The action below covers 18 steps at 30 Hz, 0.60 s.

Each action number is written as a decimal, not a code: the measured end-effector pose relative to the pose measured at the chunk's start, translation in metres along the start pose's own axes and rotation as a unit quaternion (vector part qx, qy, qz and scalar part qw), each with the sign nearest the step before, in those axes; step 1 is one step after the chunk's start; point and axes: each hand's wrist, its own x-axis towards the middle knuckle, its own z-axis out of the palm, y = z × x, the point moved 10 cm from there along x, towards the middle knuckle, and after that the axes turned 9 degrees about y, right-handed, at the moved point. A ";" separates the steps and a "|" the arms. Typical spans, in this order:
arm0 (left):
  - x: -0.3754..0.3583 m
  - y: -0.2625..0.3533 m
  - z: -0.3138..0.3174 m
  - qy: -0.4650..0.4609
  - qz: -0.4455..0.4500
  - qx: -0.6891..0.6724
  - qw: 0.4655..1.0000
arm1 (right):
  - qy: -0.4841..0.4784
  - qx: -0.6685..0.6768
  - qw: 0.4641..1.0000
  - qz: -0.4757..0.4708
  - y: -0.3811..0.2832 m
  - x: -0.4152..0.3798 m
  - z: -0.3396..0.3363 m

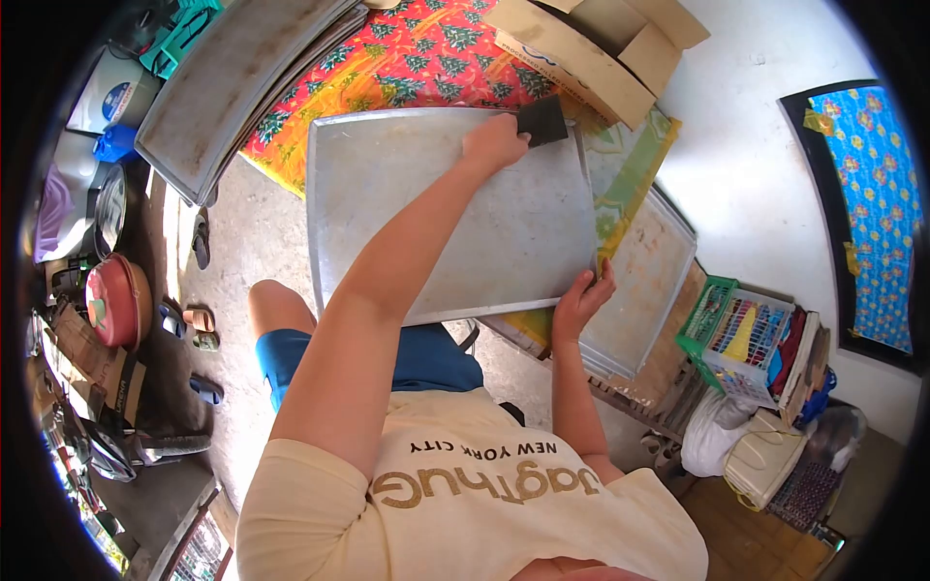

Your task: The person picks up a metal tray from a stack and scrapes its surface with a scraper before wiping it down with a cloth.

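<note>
We held a large grey rectangular metal baking tray [436, 208] across our lap, above bare knees and blue shorts [426, 356], tilted slightly toward us. Our left hand [494, 142] reached to the tray's far edge, fingers clamped on a small dark flat scraper [542, 121] that pressed against the metal near the far right corner. Our right hand [581, 302] gripped the tray's near right corner, fingers curled around the rim, thumb on top.

Risks, as we judged them: the tray rested on the knees with only one hand steadying it, so a hard push of the scraper could have tipped or slid it off toward the stacked trays [644, 281] just to the right. The thin rim could also have bitten into the right fingers.

Left arm was stretched long, elbow nearly straight, forearm crossing the tray diagonally. Right arm was bent, wrist cocked upward. More grey trays [232, 87] leaned at upper left beside a red patterned cloth [417, 58].
</note>
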 end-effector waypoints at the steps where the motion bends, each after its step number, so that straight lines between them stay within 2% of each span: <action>1: 0.001 -0.001 0.001 -0.006 -0.002 -0.004 1.000 | -0.001 0.001 1.000 0.002 0.000 0.000 0.000; 5: -0.003 0.005 0.000 -0.009 -0.020 -0.011 1.000 | 0.004 -0.012 1.000 -0.012 -0.001 0.000 0.000; 8: -0.003 0.007 0.003 -0.044 0.004 -0.002 0.999 | 0.005 -0.017 1.000 -0.020 -0.002 0.000 -0.001; 11: 0.001 -0.002 0.002 -0.036 0.001 -0.023 0.999 | 0.006 -0.020 0.999 -0.025 -0.004 0.000 0.000; 14: 0.006 -0.011 -0.002 -0.012 -0.041 -0.036 0.998 | 0.008 -0.022 0.999 -0.022 -0.004 0.000 -0.001; 17: 0.007 0.007 -0.010 -0.060 0.021 0.006 0.998 | 0.007 -0.024 0.999 -0.028 -0.001 0.000 0.000; 18: 0.010 0.001 -0.013 -0.045 0.012 0.004 0.999 | 0.005 -0.025 0.999 -0.032 -0.001 0.000 0.000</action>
